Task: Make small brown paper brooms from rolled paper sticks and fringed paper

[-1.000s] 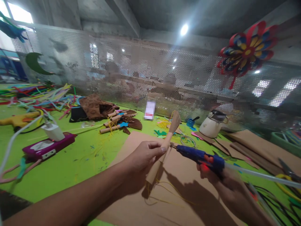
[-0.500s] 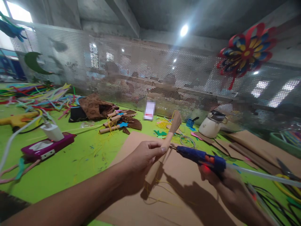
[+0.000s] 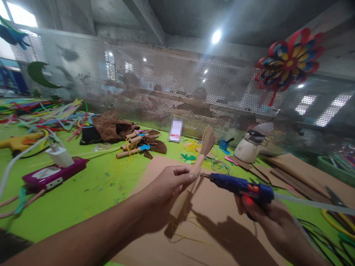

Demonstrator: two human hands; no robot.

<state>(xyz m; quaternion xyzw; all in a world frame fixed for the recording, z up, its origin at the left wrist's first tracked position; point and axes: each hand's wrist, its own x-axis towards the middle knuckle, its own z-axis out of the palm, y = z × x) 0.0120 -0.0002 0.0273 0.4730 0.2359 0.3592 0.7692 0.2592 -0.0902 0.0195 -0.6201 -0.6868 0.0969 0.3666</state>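
My left hand [image 3: 170,188] pinches a rolled brown paper craft [image 3: 180,203], a tube that fans out into pleats at its upper end. Thin yellow strands trail from its lower end. In my right hand [image 3: 263,218] is a blue hot glue gun [image 3: 241,186] with a red light and a pale glue stick at its back. The gun's nozzle points left, close beside the middle of the tube; whether it touches is hard to tell. Beneath both lies a sheet of brown paper [image 3: 149,173].
Several finished-looking paper crafts [image 3: 144,144] lie behind left, near a brown cloth bundle [image 3: 111,125]. A purple power strip [image 3: 55,175] and yellow glue gun [image 3: 20,142] sit left. At right stand a white jug [image 3: 248,147] and scissors [image 3: 338,197]. A perforated screen [image 3: 177,81] closes the back.
The blue glue gun has shifted slightly right and its nozzle tip has drawn a little lower along the tube. My left hand and the paper craft have hardly moved.
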